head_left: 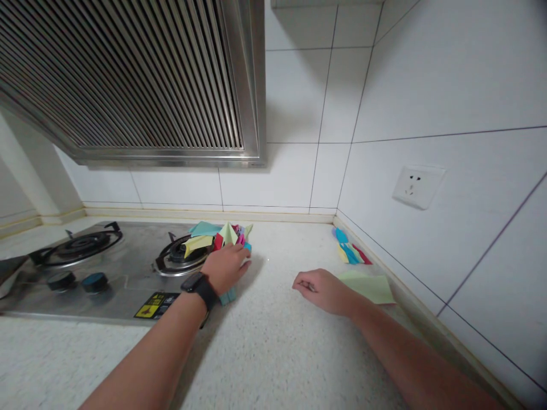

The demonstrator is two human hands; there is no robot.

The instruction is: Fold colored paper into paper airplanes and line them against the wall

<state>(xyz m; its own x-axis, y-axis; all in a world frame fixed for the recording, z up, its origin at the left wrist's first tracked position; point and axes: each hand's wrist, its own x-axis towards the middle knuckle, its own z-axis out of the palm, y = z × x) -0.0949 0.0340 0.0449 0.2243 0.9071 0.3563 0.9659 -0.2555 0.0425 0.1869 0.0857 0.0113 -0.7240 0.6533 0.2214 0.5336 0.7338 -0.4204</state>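
Note:
My left hand (227,266), with a dark watch on its wrist, is at the near side of a pile of colourful folded papers (229,233). The pile lies partly over the right burner. Its thumb and a finger show apart, while the other fingers are partly hidden against the papers. Beneath that wrist a teal paper piece (228,296) pokes out. My right hand (320,288) hovers low over or rests on the counter, fingers curled in, with nothing visible in them. Behind its wrist lies a pale green sheet of paper (371,286).
More small folded papers (351,250) lie by the right wall. On the left is a steel gas stove (123,279) with two burners and two knobs. A range hood (252,85) hangs low above it. A wall socket (419,185) is at right.

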